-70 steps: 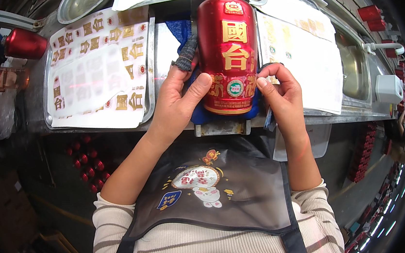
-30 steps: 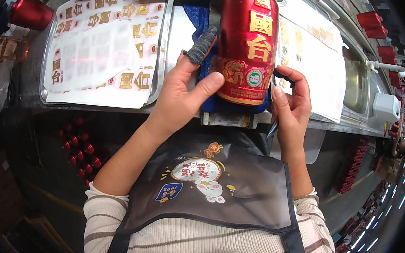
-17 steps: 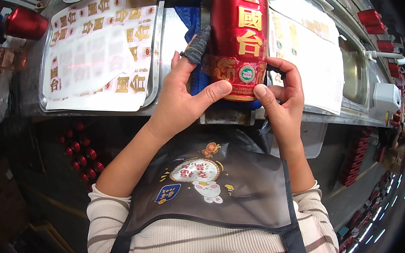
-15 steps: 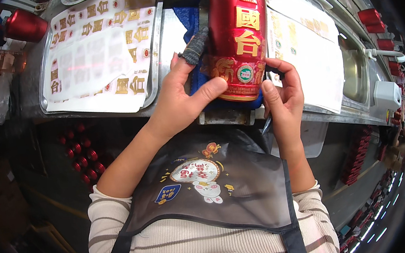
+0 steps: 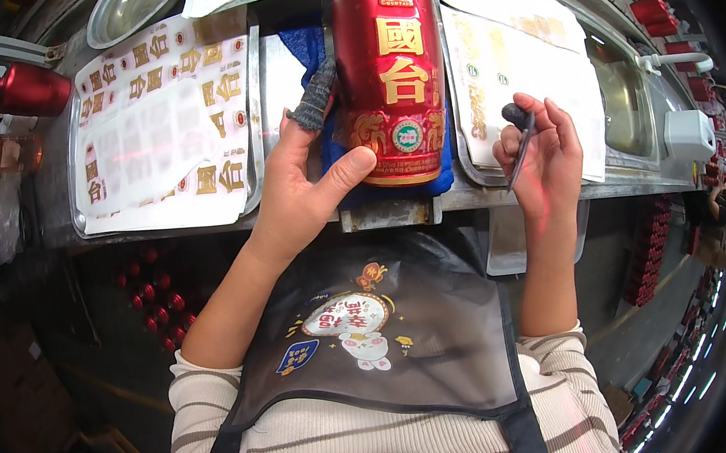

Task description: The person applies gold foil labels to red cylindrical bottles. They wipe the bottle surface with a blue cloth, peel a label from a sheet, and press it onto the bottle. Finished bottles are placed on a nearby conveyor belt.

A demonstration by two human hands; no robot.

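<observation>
Bottle, place: the red bottle [image 5: 390, 75] lies front face up on a blue cloth [image 5: 299, 47], neck away from the person, between two trays of printed sheets.
Bottle, skin: glossy metallic red, a pale streak of light down its left side; short dark neck, rounded shoulders.
Bottle, upper front: small gold crest below the neck, then two large gold characters stacked on the body, a fine column of gold marks at their right.
Bottle, lower front: round green-and-white seal between curled gold motifs; small gold print beneath, gold line at the base.
Left hand [image 5: 301, 176]: thumb and index spread apart, thumb tip on the lower left front, index in a grey knit sleeve [image 5: 313, 100] along the left side; other fingers hidden, so their grip cannot be told.
Right hand [image 5: 545, 152]: apart from the bottle, fingers curled, pinching a thin dark tool [image 5: 523, 152], tip downward.
Left tray [image 5: 252, 141]: sheets with gold characters.
Right tray [image 5: 466, 157]: paler sheets, sparser gold.
</observation>
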